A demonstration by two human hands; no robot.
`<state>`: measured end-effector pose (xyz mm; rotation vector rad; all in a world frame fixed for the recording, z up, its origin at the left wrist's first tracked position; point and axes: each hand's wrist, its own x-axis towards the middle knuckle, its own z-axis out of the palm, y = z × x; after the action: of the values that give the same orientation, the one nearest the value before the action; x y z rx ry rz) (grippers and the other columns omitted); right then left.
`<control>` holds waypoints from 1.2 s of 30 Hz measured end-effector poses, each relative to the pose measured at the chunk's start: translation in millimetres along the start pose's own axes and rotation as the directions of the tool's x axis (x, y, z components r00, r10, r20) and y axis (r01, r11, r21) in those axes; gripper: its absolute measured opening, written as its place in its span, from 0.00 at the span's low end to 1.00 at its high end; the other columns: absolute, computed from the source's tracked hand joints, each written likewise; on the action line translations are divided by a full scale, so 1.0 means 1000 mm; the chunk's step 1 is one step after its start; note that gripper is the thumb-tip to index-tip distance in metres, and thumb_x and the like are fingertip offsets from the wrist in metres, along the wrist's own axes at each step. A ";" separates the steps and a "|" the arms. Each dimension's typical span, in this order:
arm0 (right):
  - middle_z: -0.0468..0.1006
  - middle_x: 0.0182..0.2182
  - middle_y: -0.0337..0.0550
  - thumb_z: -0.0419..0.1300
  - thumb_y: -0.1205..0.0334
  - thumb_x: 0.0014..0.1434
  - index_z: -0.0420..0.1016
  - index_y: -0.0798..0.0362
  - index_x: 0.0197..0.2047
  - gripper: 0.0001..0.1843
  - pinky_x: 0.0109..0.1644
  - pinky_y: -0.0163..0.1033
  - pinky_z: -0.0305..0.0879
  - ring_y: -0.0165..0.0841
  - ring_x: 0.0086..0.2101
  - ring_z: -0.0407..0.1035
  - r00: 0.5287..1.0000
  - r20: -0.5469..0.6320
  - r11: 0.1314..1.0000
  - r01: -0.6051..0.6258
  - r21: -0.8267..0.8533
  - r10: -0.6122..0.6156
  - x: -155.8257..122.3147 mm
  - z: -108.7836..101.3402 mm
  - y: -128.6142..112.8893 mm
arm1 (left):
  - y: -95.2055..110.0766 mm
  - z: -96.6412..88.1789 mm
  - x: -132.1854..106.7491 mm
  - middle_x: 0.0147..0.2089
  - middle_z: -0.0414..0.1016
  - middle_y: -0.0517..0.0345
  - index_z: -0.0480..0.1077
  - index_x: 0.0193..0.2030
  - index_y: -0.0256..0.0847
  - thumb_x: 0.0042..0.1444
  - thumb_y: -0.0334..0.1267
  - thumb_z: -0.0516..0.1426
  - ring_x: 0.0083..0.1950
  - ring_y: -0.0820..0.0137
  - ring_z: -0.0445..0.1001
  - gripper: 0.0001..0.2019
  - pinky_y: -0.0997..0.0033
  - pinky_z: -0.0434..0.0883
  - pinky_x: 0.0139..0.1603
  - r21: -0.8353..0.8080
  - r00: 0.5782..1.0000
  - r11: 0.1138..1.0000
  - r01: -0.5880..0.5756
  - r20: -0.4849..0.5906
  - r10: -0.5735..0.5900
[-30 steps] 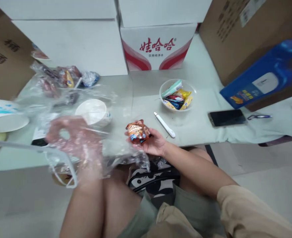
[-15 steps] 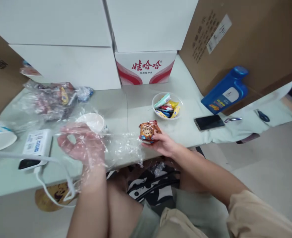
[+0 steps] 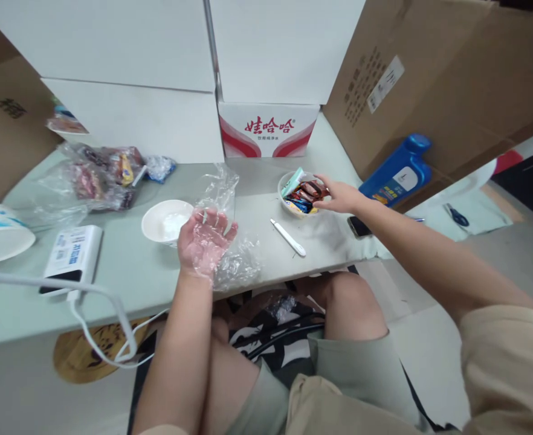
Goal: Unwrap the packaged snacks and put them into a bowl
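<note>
My right hand [image 3: 334,194] is at the right rim of a clear bowl [image 3: 281,205], with thumb and fingers round the edge of a brown snack packet [image 3: 310,192]. The packet rests on other colourful wrapped snacks in the bowl. My left hand [image 3: 206,241] is palm up, with its fingers apart and loosely curled. Thin clear plastic film [image 3: 237,266] lies over its palm and trails onto the table. A white bowl [image 3: 151,223] with something whitish inside stands just left of that hand. Between the hands lies a slim white pen-shaped tool [image 3: 288,237].
Bagged snacks [image 3: 107,175] lie at the back left. A white power bank [image 3: 74,254] with a cable is at the left. A blue bottle [image 3: 397,175] leans by a cardboard box [image 3: 429,90]. A phone [image 3: 358,226] is partly behind my right arm; scissors [image 3: 455,215] lie farther right.
My right hand has carried the brown snack packet to the clear bowl. My left hand has moved right and turned palm up, film still on it. The white tool has come into view.
</note>
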<state>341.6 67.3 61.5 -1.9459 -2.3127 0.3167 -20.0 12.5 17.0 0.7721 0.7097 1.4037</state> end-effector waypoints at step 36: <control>0.77 0.29 0.30 0.69 0.52 0.50 0.67 0.46 0.46 0.22 0.18 0.29 0.56 0.22 0.17 0.64 0.922 -0.059 -0.087 0.100 0.991 0.384 -0.054 0.110 -0.088 | -0.003 0.004 0.005 0.29 0.73 0.64 0.61 0.36 0.44 0.43 0.39 0.61 0.28 0.71 0.75 0.14 0.73 0.73 0.28 0.229 0.873 0.934 0.272 -0.467 -0.140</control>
<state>243.1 -9.6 -22.7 -1.1080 -0.7928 1.2028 -14.3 17.6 17.0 0.5743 1.3429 1.3009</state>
